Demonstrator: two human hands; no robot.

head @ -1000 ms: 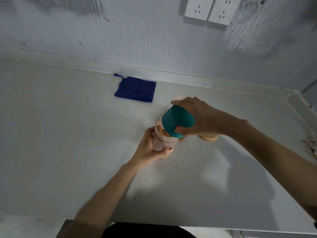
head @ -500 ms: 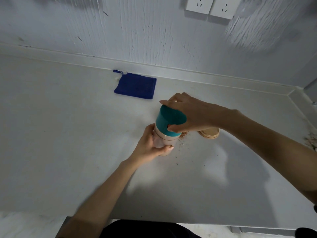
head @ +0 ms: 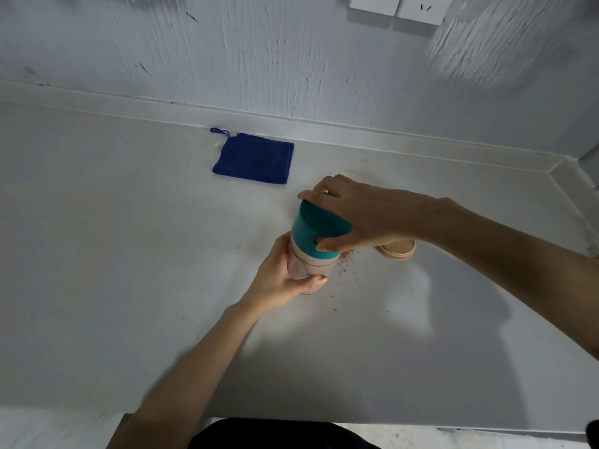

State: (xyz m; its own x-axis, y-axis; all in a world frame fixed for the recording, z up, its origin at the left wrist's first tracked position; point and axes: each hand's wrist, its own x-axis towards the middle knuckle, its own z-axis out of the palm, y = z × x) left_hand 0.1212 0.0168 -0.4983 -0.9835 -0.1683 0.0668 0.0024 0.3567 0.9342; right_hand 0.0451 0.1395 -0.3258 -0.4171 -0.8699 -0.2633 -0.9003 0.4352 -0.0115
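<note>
A single wide-angle camera, worn on the head, faces forward and steeply down onto the countertop (head: 129,254). The left hand (head: 278,277) and right hand (head: 366,218), both gripping the jar (head: 308,267), sit at mid-frame, close below the lens. Beyond the fingers (head: 312,194) the view reaches the wall (head: 291,59) and sockets (head: 372,4); nearer than the fingers, the counter's front edge. Lens curvature bows the rear edge.

A teal cap (head: 319,226) is seated on a jar (head: 306,270)
Tilted a second ago, it has been brought level; the brown powder inside is now covered.
</note>
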